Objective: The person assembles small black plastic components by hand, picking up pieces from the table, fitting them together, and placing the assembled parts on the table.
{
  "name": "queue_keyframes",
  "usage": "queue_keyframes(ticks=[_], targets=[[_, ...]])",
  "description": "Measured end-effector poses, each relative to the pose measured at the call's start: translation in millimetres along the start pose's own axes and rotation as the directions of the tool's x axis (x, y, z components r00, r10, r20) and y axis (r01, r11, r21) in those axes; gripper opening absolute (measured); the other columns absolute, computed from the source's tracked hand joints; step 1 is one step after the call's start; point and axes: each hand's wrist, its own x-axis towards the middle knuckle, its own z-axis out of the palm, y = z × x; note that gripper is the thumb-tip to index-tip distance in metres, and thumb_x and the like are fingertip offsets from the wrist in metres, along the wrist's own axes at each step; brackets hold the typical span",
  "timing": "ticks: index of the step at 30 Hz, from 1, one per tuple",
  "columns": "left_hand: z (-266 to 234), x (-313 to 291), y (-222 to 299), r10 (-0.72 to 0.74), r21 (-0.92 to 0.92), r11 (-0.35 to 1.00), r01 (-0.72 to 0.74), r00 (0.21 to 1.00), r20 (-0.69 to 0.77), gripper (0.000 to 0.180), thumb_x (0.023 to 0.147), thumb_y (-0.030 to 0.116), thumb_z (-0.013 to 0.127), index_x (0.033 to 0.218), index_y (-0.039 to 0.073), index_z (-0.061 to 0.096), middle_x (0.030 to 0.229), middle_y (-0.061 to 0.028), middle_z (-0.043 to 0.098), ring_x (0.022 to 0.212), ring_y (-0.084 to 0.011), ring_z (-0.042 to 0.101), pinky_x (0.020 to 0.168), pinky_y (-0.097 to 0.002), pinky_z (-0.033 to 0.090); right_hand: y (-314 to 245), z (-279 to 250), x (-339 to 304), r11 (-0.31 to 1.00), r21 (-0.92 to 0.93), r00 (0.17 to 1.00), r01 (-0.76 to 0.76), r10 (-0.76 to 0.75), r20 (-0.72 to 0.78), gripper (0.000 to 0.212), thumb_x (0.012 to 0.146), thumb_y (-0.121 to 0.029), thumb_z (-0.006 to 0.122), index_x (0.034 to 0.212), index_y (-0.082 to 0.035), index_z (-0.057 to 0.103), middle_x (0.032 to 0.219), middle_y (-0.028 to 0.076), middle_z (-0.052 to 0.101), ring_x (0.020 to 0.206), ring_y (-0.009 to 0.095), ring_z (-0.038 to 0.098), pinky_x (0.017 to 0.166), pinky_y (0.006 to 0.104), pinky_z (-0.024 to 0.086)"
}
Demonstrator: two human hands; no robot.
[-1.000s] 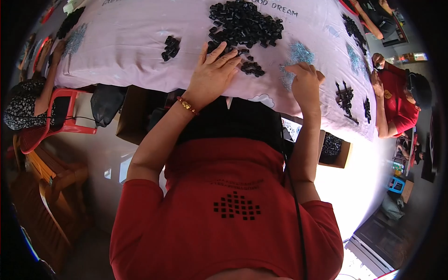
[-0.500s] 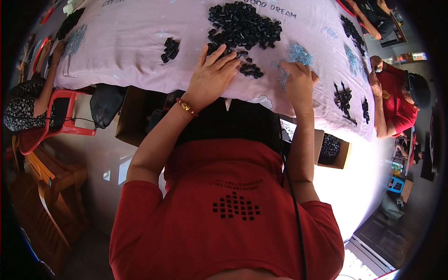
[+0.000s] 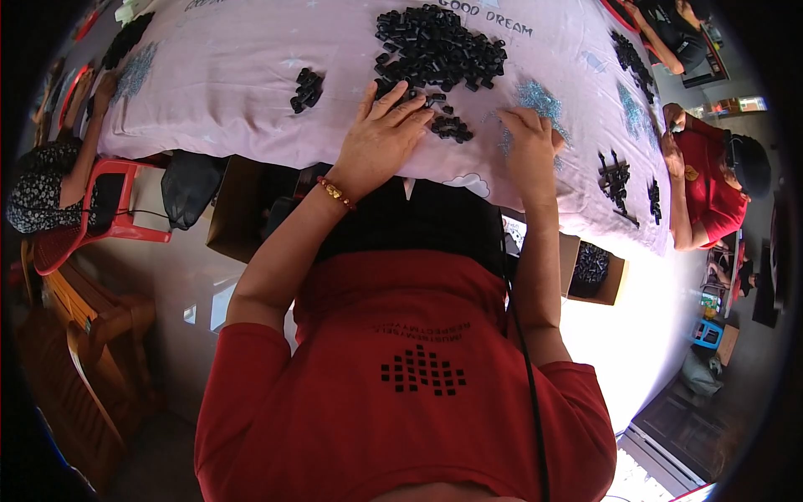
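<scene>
A large heap of small black plastic pieces (image 3: 439, 50) lies on the pale pink cloth (image 3: 226, 92). At its near edge my left hand (image 3: 381, 138) rests palm down, fingers stretched out and slightly spread over a few black pieces; whatever is under the fingers is hidden. A small cluster of black pieces (image 3: 452, 129) sits just right of that hand. My right hand (image 3: 533, 151) is beside a pile of thin, shiny silver-blue metal bits (image 3: 539, 99), its thumb and fingers drawn together. What is between those fingertips is too small to make out.
Another small black cluster (image 3: 307, 89) lies left of my left hand. Black branched parts (image 3: 615, 180) lie at the right. Cardboard boxes stand below the table edge, one box (image 3: 617, 280) holding dark pieces. Co-workers sit at both sides, near a red chair (image 3: 125, 197).
My right hand has shifted slightly left, its fingertips moving from the silver-blue pile toward the black cluster. My left hand stays nearly in place.
</scene>
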Motion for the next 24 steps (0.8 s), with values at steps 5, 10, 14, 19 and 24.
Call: queue_keyframes(ticks=[5,10,14,19,24], targets=[[-1.6,0.5,0.7,-0.006,0.012,1.000,0.006,1.000,0.020,0.031,0.097,0.026,0.067,0.126,0.017,0.072,0.138,0.0005,0.064,0.146,-0.0232,0.041,0.125,-0.0538,0.022,-1.2,-1.4,1.6,0.999,0.004,0.999,-0.032,0.032,-0.025,0.049,0.080,0.006,0.055,0.115,-0.020,0.076,0.113,-0.002,0.071,0.109,0.025,0.060,0.095,0.0442,0.035],[-2.4,0.6,1.3,-0.022,0.023,1.000,0.021,0.998,0.062,0.033,0.098,0.026,0.065,0.130,0.018,0.070,0.141,0.0008,0.062,0.148,-0.0221,0.039,0.125,-0.0508,0.022,4.4,-4.2,0.5,0.999,-0.030,1.000,-0.017,0.017,0.002,0.047,0.079,0.007,0.054,0.110,-0.021,0.077,0.110,-0.001,0.072,0.106,0.025,0.061,0.094,0.0438,0.036],[-2.3,0.0,0.5,-0.021,0.019,1.000,0.019,0.998,0.057,0.032,0.098,0.026,0.065,0.129,0.017,0.070,0.142,0.0007,0.061,0.147,-0.0224,0.039,0.125,-0.0510,0.022,8.7,-2.6,1.1,0.999,0.032,0.999,-0.040,0.041,-0.021,0.043,0.079,0.004,0.056,0.106,-0.021,0.078,0.106,-0.001,0.072,0.104,0.025,0.062,0.095,0.0446,0.034],[-1.5,-0.3,0.9,-0.016,0.022,1.000,0.014,0.998,0.060,0.031,0.098,0.026,0.066,0.128,0.018,0.071,0.143,0.0006,0.060,0.147,-0.0226,0.040,0.125,-0.0511,0.023,2.4,-1.0,0.5,0.998,0.031,0.999,-0.049,0.050,-0.019,0.046,0.079,0.006,0.054,0.108,-0.022,0.078,0.105,-0.002,0.072,0.103,0.024,0.062,0.094,0.0430,0.035],[-1.0,-0.2,0.2,-0.015,0.025,1.000,0.014,0.998,0.065,0.031,0.098,0.026,0.066,0.128,0.017,0.071,0.143,0.0003,0.060,0.147,-0.0222,0.039,0.125,-0.0504,0.024,-0.7,2.8,0.6,0.995,0.009,0.993,-0.096,0.096,-0.066,0.048,0.079,0.007,0.053,0.110,-0.022,0.077,0.110,-0.001,0.071,0.106,0.025,0.061,0.094,0.0442,0.035]])
